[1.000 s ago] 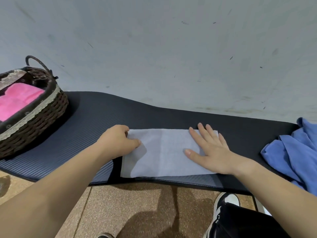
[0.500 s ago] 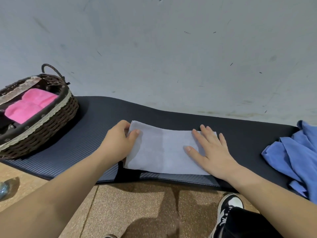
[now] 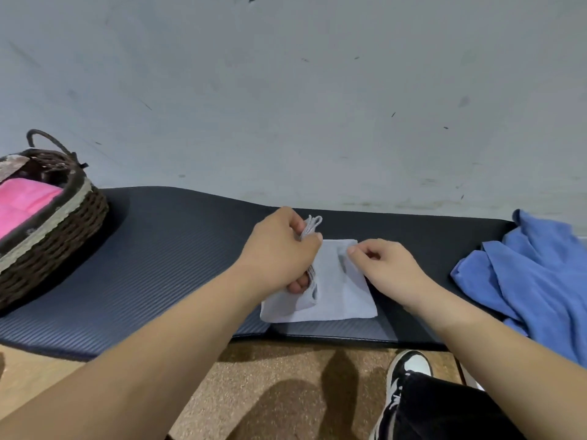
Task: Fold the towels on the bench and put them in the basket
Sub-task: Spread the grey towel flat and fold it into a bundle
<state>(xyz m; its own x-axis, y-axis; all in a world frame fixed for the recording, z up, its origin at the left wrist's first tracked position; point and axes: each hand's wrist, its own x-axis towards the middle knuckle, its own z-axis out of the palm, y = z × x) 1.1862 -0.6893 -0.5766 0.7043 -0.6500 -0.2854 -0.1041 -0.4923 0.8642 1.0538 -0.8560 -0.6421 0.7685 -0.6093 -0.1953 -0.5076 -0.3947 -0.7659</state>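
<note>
Pink towel (image 3: 25,201) in basket (image 3: 63,230) at 9 o'clock; grey towel (image 3: 336,293) mid-fold, left hand (image 3: 279,252) gripping its edge, right hand (image 3: 384,265) pinching it; blue towel (image 3: 533,271) at 3 o'clock unfolded

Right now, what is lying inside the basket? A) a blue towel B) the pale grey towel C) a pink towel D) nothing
C: a pink towel shows inside the basket; the blue towel lies at the right end of the bench, and the pale towel is mid-bench, gripped by the left hand.
</note>
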